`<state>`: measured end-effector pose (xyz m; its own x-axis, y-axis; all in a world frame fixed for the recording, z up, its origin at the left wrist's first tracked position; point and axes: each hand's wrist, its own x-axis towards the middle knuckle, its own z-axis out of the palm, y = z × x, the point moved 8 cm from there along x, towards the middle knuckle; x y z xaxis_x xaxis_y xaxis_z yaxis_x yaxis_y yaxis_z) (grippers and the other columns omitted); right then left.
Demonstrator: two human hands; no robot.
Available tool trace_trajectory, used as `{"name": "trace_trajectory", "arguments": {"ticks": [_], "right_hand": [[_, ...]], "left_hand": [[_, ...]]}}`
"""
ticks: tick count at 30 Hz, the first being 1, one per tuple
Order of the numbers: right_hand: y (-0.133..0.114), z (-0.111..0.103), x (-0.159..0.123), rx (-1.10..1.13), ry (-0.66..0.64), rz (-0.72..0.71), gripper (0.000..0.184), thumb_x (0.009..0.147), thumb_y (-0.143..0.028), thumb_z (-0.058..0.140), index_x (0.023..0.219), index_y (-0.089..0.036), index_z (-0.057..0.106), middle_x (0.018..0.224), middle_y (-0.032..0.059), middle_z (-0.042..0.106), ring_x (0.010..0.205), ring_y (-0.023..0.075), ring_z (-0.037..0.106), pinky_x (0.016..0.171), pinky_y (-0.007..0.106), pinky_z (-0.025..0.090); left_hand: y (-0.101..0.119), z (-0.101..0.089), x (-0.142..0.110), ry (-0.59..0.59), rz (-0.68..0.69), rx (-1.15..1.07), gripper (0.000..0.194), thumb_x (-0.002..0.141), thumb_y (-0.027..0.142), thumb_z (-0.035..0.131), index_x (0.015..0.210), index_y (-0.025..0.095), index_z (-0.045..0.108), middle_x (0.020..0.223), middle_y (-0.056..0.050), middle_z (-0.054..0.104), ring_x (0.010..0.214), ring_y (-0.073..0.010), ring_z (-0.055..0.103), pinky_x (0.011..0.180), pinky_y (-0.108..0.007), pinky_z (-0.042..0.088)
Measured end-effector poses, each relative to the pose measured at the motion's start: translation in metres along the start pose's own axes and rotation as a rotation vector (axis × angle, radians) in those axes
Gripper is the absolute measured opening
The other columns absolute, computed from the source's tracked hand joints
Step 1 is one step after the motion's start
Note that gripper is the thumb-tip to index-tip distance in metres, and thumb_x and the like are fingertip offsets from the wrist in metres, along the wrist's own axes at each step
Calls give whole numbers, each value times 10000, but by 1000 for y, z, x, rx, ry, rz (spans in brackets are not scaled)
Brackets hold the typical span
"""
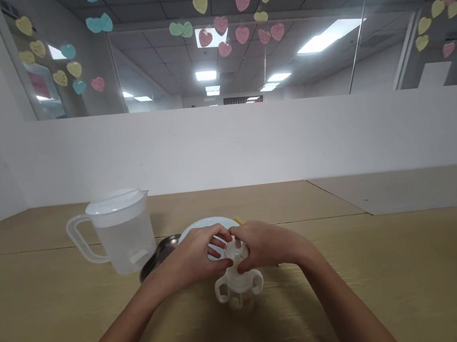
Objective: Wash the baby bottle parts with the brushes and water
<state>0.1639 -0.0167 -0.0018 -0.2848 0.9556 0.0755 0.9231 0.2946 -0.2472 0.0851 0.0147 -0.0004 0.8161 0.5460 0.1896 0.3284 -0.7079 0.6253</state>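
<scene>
Gripping a two-handled cup (238,287), left hand (188,259), right hand (269,244) around its top

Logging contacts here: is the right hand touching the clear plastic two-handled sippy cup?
Touching: the head view shows the right hand curled around the top of the clear plastic two-handled sippy cup.

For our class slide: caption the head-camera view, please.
The left hand and right hand grip a two-handled cup near a clear plastic pitcher.
</scene>
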Motion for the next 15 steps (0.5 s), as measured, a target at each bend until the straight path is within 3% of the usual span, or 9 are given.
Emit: {"name": "trace_trajectory", "arguments": {"ticks": [7,15], "right_hand": [[0,8,0,5,-120,28,293,625,-322,655,866,-170,585,809,28,614,632,126,518,460,208,293],[3,18,6,-39,-145,52,270,595,-319,675,803,-172,589,771,17,622,619,127,524,447,216,301]], "left_hand": [[-3,9,-2,-50,38,-18,205,677,216,600,858,200,507,893,-12,607,812,-153,606,665,-244,514],[-9,13,2,-67,42,10,224,651,208,631,866,179,576,906,-25,612,810,-158,601,694,-260,513]]}}
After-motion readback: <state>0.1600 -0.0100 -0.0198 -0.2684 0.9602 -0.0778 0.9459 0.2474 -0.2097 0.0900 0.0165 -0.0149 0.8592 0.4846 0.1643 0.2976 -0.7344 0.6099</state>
